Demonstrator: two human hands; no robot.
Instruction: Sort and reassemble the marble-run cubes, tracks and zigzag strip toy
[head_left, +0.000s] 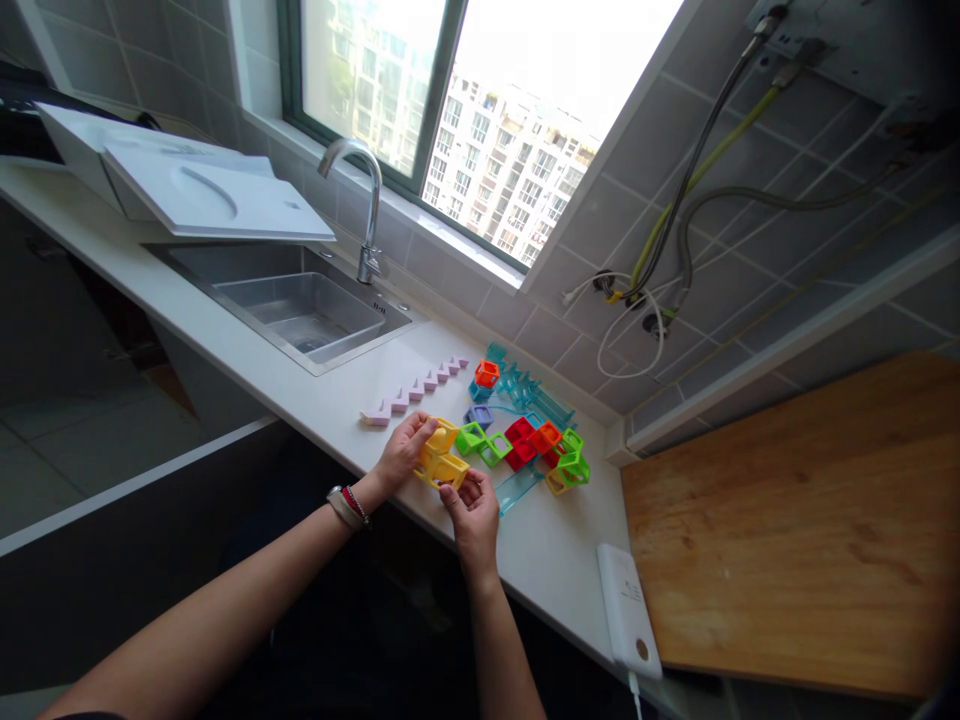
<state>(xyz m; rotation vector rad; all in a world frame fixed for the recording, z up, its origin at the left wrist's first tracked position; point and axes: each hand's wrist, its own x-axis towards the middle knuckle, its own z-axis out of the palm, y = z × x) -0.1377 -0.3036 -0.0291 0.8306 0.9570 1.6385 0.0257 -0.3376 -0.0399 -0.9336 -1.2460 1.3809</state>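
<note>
My left hand [405,450] and my right hand [472,512] both grip a cluster of yellow open-framed toy blocks [442,468] above the counter's front edge. The left fingers hold its left side, while the right thumb and fingers pinch its lower right corner. Just beyond lie green cube frames [484,443], red blocks [520,445] and a purple block [478,416]. An orange block [487,374] rests on a blue one. A pale purple zigzag strip [412,392] lies to the left, and clear blue track pieces [517,385] lie toward the wall.
A steel sink [300,310] with a curved faucet [367,200] is set in the white counter [555,540]. White box packaging [217,190] lies behind the sink. At the right are a white power bank [628,610] with a cable and a wooden board [795,520]. Hoses [682,200] hang along the wall.
</note>
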